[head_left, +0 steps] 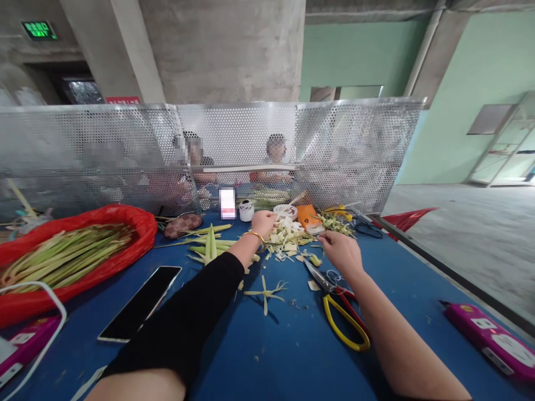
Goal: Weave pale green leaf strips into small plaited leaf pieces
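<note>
My left hand, a gold bangle at its wrist, reaches to the left edge of a heap of pale leaf scraps. Its fingers are pinched; what is in them I cannot make out. On the right of the heap, my right hand has thumb and fingertips pressed together, their contents too small to name. Scissors with one yellow and one red handle lie open beside my right wrist. Nearer me rests a star-shaped piece of pale leaf strips. A round white dish and an orange packet stand behind the scraps.
Left are a red bag of green stalks, a dark phone, green leaf strips and a checkered pouch. A lit phone and white jar stand before a perforated screen; people sit behind. Purple device at right.
</note>
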Tool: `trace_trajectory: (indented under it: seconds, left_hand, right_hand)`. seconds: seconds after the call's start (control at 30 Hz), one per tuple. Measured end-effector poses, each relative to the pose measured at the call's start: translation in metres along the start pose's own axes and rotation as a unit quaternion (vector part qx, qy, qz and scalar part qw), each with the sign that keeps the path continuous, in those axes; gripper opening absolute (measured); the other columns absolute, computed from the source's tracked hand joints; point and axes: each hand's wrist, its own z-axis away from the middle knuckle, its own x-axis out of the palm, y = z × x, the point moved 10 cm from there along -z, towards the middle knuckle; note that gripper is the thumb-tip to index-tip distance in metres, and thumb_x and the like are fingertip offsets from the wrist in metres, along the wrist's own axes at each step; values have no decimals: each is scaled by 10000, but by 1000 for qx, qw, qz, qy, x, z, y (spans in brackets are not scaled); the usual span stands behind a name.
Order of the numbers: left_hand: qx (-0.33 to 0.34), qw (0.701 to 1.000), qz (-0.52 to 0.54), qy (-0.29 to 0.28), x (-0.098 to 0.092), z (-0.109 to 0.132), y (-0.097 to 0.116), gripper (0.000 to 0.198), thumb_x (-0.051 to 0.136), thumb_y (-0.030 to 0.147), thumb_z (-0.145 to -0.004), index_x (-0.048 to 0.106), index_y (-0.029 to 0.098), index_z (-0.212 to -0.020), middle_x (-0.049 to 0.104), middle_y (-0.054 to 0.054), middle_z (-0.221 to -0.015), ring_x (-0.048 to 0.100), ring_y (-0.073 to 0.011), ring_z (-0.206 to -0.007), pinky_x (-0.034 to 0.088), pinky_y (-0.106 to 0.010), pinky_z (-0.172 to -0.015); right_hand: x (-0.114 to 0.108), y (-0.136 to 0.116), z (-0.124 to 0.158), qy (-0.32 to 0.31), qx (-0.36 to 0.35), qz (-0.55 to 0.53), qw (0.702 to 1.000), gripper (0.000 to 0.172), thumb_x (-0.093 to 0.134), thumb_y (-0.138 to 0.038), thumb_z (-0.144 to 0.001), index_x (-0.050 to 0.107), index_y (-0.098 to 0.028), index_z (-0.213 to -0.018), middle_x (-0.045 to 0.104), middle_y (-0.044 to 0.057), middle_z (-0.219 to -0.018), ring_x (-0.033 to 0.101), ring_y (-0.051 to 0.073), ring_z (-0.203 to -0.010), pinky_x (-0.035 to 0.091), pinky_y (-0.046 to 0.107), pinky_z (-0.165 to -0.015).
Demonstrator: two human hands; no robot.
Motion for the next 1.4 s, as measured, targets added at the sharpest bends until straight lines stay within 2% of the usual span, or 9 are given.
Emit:
trace_trajectory:
  seconds: [0.23, 0.33, 0.4, 0.47, 0.67, 0.83, 1.0, 1.23, 1.4]
  left_hand:
    - [81, 988, -127, 22, -31, 2, 12, 317, 545, 340, -910, 564, 193, -1190, 568, -93, -1228, 593, -212, -1015, 516, -418, -854]
    - [107, 982, -155, 24, -40, 25, 17, 310, 551, 341, -906, 578, 180, -1170, 584, -91, -1211, 595, -216, -1021, 508, -427, -867]
    - [120, 979, -164, 30, -49, 48, 18, 206, 537, 267, -893, 696, 200, -1006, 691, -49, -1080, 605, -224, -1048, 464, -337, -929]
    - [123, 977, -168, 41, -62, 73, 14, 229, 530, 234, -872, 725, 223, -991, 731, -26, -1019, 634, -213, -1006, 466, -281, -891]
    - [75, 971, -186, 133, -127, 145, -22, 259, 513, 265, -873, 736, 275, -1004, 730, 11, -1073, 648, -205, -995, 453, -250, -844]
    - [12, 955, -211, 210, -168, 177, -68, 248, 519, 276, -872, 733, 282, -996, 737, 2, -1053, 652, -218, -965, 439, -264, -811]
    - [-33, 958, -184, 219, -173, 176, -104, 230, 531, 274, -858, 752, 268, -925, 754, -16, -965, 661, -220, -906, 443, -260, -759]
    - [-41, 969, -92, 225, -171, 176, -106, 206, 560, 280, -839, 756, 247, -892, 759, -16, -871, 669, -197, -845, 446, -237, -708]
    - [-37, 976, -17, 214, -164, 180, -105, 174, 592, 292, -813, 755, 236, -839, 752, -26, -806, 669, -204, -815, 450, -248, -712]
  right_hand:
    - [12, -16, 3, -33, -47, 22, 998, 231, 512, -282, -890, 733, -222, -865, 762, 60, -880, 668, 208, -834, 347, 289, -699]
    - [23, -23, 5, -56, -74, 30, 995, 213, 530, -279, -882, 729, -216, -835, 763, 63, -864, 671, 207, -828, 347, 291, -719]
    - [30, -26, 7, -70, -89, 37, 993, 208, 538, -275, -878, 723, -215, -805, 762, 66, -840, 672, 209, -813, 346, 294, -722]
    - [36, -28, 9, -81, -99, 43, 991, 210, 539, -268, -875, 717, -214, -778, 760, 71, -822, 673, 213, -799, 345, 296, -715]
    - [46, -33, 16, -109, -118, 38, 986, 224, 517, -253, -871, 719, -222, -780, 762, 66, -811, 683, 227, -801, 354, 291, -679]
    - [51, -47, 23, -131, -141, 1, 981, 220, 515, -264, -863, 727, -232, -818, 765, 53, -843, 691, 240, -817, 398, 290, -674]
    - [52, -98, 40, -158, -191, -69, 966, 212, 516, -296, -872, 720, -248, -901, 760, 13, -947, 690, 198, -879, 457, 253, -734]
    - [72, -217, 79, -213, -275, -89, 933, 115, 637, -324, -800, 701, -231, -821, 752, 24, -795, 686, 212, -757, 409, 270, -673]
    - [90, -245, 83, -201, -249, -96, 943, 59, 626, -131, -742, 661, -176, -728, 726, 84, -720, 671, 240, -771, 364, 323, -772]
